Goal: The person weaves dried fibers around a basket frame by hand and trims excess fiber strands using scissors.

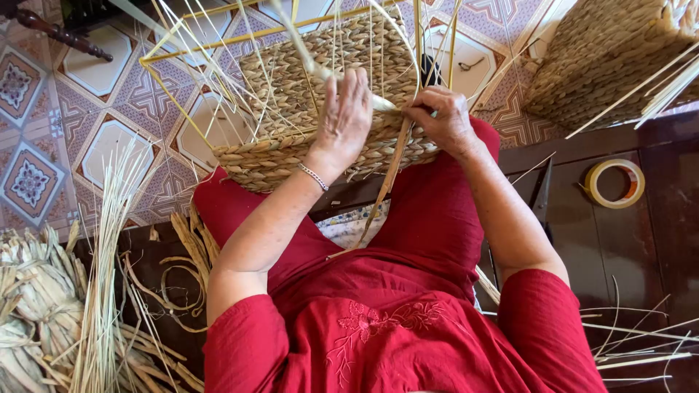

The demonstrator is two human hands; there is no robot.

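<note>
With the left hand (344, 116) flat on the basket (313, 109), right fingers (429, 109) pinching the strand (393, 164) should pull snug.

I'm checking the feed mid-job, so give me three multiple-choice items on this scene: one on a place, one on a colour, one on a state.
1. Where does the roll of tape lie?
A. On the dark wooden surface to the person's right
B. Inside the basket
C. On the tiled floor

2. What colour are the person's clothes?
A. Blue
B. Red
C. White

3. The half-woven basket is:
A. Hanging from a hook
B. Lying flattened
C. Resting on the lap, both hands on it

Answers: 1 A, the tape sits on dark wood. 2 B, sleeves and lap are red. 3 C, the left hand and right hand press its wall.
</note>
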